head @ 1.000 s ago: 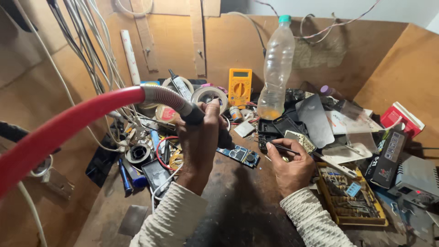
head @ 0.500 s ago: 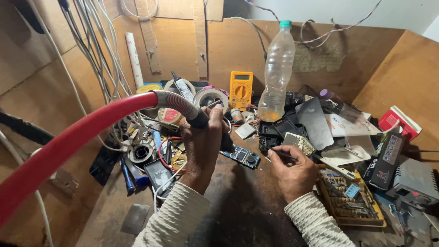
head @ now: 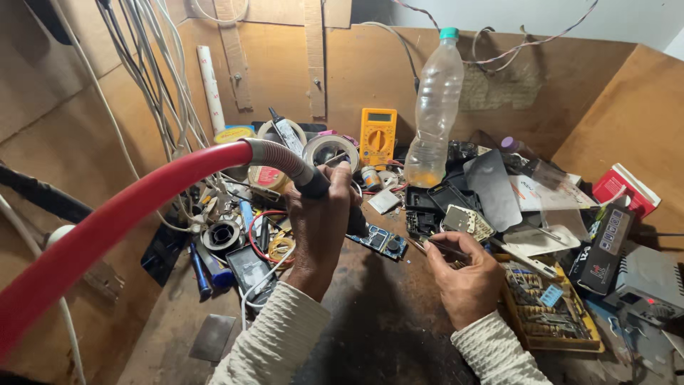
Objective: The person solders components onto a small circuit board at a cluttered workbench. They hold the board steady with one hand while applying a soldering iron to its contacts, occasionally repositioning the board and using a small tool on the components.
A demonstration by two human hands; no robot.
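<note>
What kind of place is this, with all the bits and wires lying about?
Most likely a small electronics repair bench. A yellow multimeter stands against the wooden back wall, a blue circuit board lies under the tool with the red hose in the left hand, and the right hand holds tweezers.

A dark, worn worktop (head: 385, 321) is enclosed by brown plywood walls (head: 356, 78) at the far side, left and right. A white wall (head: 570, 18) is seen beyond. Grey cables (head: 153, 78) are hung down the far-left corner.
</note>
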